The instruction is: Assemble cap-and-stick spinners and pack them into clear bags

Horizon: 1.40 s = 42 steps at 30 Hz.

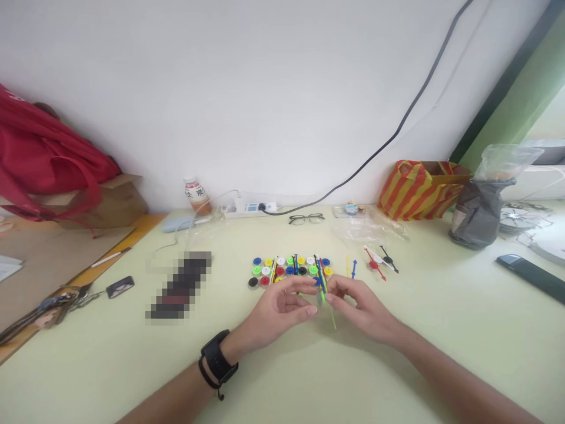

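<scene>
In the middle of the table my right hand [364, 306] pinches a small game spinner with a bright green arrow [332, 317] between thumb and forefinger. A clear round base [320, 296] shows at the spinner's left side. My left hand [286, 303] is curved beside it, thumb and fingers apart, fingertips close to the base; whether they touch is unclear. Just beyond both hands, spinners with coloured round hubs [279, 271] stand in rows, some carrying arrows; my hands hide the nearest ones. To the right lie loose yellow and blue arrows [354, 269] and red, white and black spinners [375, 265].
Eyeglasses [306, 219] and a power strip [251, 209] lie towards the wall, near a drink bottle [197, 197]. A striped bag [419, 191] and a grey bag [479, 215] stand at right, near a dark phone-like object [532, 277]. Keys [75, 297] lie at left.
</scene>
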Each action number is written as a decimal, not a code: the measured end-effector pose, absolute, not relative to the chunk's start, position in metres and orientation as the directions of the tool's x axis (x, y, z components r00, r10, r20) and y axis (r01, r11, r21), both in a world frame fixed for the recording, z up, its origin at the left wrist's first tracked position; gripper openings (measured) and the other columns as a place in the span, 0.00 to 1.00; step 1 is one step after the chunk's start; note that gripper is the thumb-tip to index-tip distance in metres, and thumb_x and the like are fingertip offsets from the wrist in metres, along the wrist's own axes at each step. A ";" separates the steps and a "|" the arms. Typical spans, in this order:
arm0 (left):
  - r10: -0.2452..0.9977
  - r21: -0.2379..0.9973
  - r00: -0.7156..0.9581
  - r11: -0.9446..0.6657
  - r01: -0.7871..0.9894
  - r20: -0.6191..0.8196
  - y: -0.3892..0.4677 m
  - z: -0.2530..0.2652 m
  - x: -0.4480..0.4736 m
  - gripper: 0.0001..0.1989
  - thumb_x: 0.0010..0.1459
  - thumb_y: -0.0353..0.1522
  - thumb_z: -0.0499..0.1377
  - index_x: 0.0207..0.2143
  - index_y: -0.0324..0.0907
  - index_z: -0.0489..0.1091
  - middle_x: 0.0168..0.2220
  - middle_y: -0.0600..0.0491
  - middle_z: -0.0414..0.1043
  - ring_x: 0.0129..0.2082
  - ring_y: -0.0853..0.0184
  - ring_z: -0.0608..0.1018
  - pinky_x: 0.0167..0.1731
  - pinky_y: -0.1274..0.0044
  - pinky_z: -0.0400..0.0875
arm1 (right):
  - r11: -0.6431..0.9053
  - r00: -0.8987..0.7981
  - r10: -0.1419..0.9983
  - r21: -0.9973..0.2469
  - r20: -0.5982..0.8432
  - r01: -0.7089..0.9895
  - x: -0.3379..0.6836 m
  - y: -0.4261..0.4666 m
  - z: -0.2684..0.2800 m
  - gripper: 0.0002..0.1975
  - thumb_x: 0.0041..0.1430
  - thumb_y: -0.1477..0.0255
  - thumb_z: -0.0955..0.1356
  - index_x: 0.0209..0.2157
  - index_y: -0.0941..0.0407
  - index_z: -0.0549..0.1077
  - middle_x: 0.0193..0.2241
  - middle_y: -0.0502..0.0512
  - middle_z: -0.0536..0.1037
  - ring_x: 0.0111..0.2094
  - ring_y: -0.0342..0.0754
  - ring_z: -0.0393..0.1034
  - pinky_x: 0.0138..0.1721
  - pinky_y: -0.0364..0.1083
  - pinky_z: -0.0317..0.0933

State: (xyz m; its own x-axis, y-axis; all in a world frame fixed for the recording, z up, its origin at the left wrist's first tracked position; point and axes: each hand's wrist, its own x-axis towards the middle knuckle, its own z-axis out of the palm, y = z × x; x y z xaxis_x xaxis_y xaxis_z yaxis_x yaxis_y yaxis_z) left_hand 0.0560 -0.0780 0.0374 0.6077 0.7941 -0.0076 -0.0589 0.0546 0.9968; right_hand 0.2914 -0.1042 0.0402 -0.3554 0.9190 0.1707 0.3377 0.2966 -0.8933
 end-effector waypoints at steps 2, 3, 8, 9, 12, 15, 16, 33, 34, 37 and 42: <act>0.789 0.999 0.613 0.048 0.013 -0.046 -0.078 0.037 0.056 0.19 0.58 0.37 0.71 0.50 0.42 0.76 0.48 0.45 0.79 0.38 0.67 0.81 0.41 0.75 0.76 | 0.330 -0.290 0.934 -0.817 0.210 0.472 0.306 -0.095 0.041 0.10 0.65 0.70 0.63 0.28 0.53 0.63 0.24 0.47 0.66 0.28 0.45 0.62 0.30 0.44 0.56; 0.781 0.998 0.620 0.044 0.053 -0.068 -0.079 0.037 0.057 0.17 0.58 0.38 0.70 0.47 0.41 0.78 0.44 0.46 0.80 0.37 0.67 0.80 0.40 0.75 0.75 | 0.330 -0.247 0.942 -0.753 0.226 0.569 0.314 -0.090 0.041 0.10 0.63 0.72 0.64 0.27 0.53 0.62 0.23 0.47 0.65 0.27 0.45 0.61 0.30 0.44 0.55; 0.763 0.990 0.638 0.013 0.142 -0.102 -0.079 0.036 0.058 0.13 0.58 0.40 0.70 0.39 0.40 0.79 0.37 0.49 0.79 0.38 0.66 0.79 0.43 0.76 0.74 | 0.076 0.018 0.960 -0.322 0.278 0.944 0.356 -0.071 0.031 0.10 0.55 0.72 0.66 0.22 0.53 0.62 0.25 0.50 0.72 0.27 0.47 0.66 0.28 0.45 0.53; 0.760 0.989 0.642 0.012 0.144 -0.103 -0.079 0.036 0.058 0.13 0.58 0.40 0.70 0.39 0.40 0.79 0.37 0.50 0.80 0.39 0.66 0.79 0.43 0.76 0.74 | 0.036 0.038 0.964 -0.271 0.262 0.962 0.362 -0.069 0.027 0.11 0.56 0.72 0.66 0.22 0.53 0.62 0.25 0.50 0.72 0.26 0.48 0.66 0.28 0.46 0.53; 0.752 0.989 0.651 0.009 0.149 -0.105 -0.079 0.037 0.057 0.13 0.58 0.40 0.69 0.39 0.40 0.79 0.38 0.49 0.80 0.40 0.66 0.80 0.44 0.75 0.73 | -0.052 0.097 0.967 -0.187 0.237 0.981 0.373 -0.065 0.019 0.09 0.58 0.70 0.66 0.24 0.53 0.65 0.26 0.51 0.75 0.26 0.48 0.68 0.27 0.46 0.53; 0.742 0.988 0.663 -0.007 0.157 -0.101 -0.078 0.037 0.057 0.13 0.59 0.40 0.69 0.39 0.40 0.79 0.39 0.49 0.80 0.40 0.65 0.80 0.45 0.75 0.74 | -0.062 0.112 0.944 -0.168 0.309 0.984 0.377 -0.062 0.015 0.03 0.61 0.69 0.66 0.33 0.52 0.70 0.31 0.53 0.78 0.31 0.52 0.71 0.29 0.48 0.57; 0.739 0.987 0.667 -0.011 0.160 -0.100 -0.078 0.037 0.057 0.13 0.59 0.40 0.69 0.39 0.40 0.79 0.39 0.49 0.80 0.40 0.65 0.80 0.45 0.75 0.74 | -0.031 0.088 0.937 -0.172 0.337 0.985 0.376 -0.060 0.014 0.03 0.62 0.70 0.65 0.36 0.52 0.71 0.34 0.54 0.79 0.34 0.53 0.73 0.31 0.48 0.59; 0.713 0.980 0.695 -0.060 0.190 -0.091 -0.075 0.033 0.056 0.14 0.60 0.43 0.67 0.40 0.40 0.79 0.40 0.47 0.81 0.41 0.63 0.81 0.45 0.73 0.74 | 0.305 -0.237 0.920 -0.190 0.313 0.933 0.359 -0.067 0.020 0.10 0.68 0.76 0.60 0.34 0.52 0.69 0.34 0.54 0.78 0.38 0.53 0.73 0.44 0.53 0.64; 0.712 0.980 0.696 -0.060 0.190 -0.091 -0.075 0.033 0.056 0.15 0.60 0.43 0.67 0.40 0.40 0.79 0.40 0.47 0.81 0.41 0.63 0.81 0.45 0.73 0.74 | 0.298 -0.229 0.918 -0.183 0.325 0.937 0.360 -0.067 0.019 0.10 0.68 0.76 0.60 0.34 0.52 0.69 0.35 0.54 0.78 0.39 0.54 0.74 0.45 0.53 0.64; 0.710 0.980 0.698 -0.054 0.194 -0.099 -0.075 0.034 0.056 0.15 0.60 0.43 0.67 0.40 0.40 0.79 0.40 0.47 0.81 0.41 0.63 0.81 0.45 0.73 0.74 | 0.262 -0.207 0.923 -0.136 0.324 0.955 0.364 -0.064 0.013 0.11 0.68 0.76 0.60 0.35 0.52 0.71 0.37 0.55 0.79 0.44 0.57 0.74 0.46 0.54 0.64; 0.716 0.977 0.690 -0.059 0.205 -0.101 -0.076 0.037 0.056 0.15 0.60 0.43 0.67 0.40 0.41 0.80 0.41 0.47 0.81 0.41 0.63 0.80 0.45 0.73 0.74 | 0.283 -0.236 0.913 -0.098 0.334 0.954 0.368 -0.058 0.002 0.11 0.66 0.77 0.63 0.38 0.52 0.76 0.37 0.57 0.79 0.45 0.58 0.73 0.48 0.55 0.64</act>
